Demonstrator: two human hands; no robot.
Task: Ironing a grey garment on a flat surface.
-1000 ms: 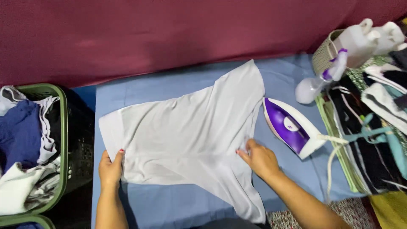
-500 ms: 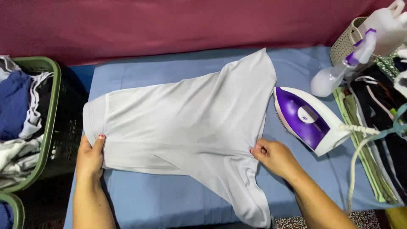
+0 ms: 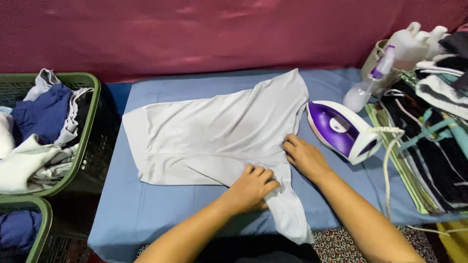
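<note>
A pale grey T-shirt [image 3: 209, 136] lies spread flat on a blue padded ironing surface [image 3: 146, 209]. My left hand [image 3: 251, 187] presses down on the shirt near its lower right sleeve, fingers curled over the cloth. Just to the right, my right hand [image 3: 303, 156] rests on the shirt's right edge with fingers bent on the fabric. A purple and white iron [image 3: 343, 129] stands on the blue surface right beside my right hand, its white cord [image 3: 387, 160] trailing toward the front.
A green laundry basket [image 3: 90, 126] full of clothes stands at the left, a second one [image 3: 41, 224] below it. A spray bottle [image 3: 363, 85], a woven basket [image 3: 373, 61] and stacked folded clothes [image 3: 434, 136] fill the right side. A dark red wall runs behind.
My left hand has left the shirt's left hem and moved right, landing beside my right hand near the sleeve. The view has shifted slightly left.
</note>
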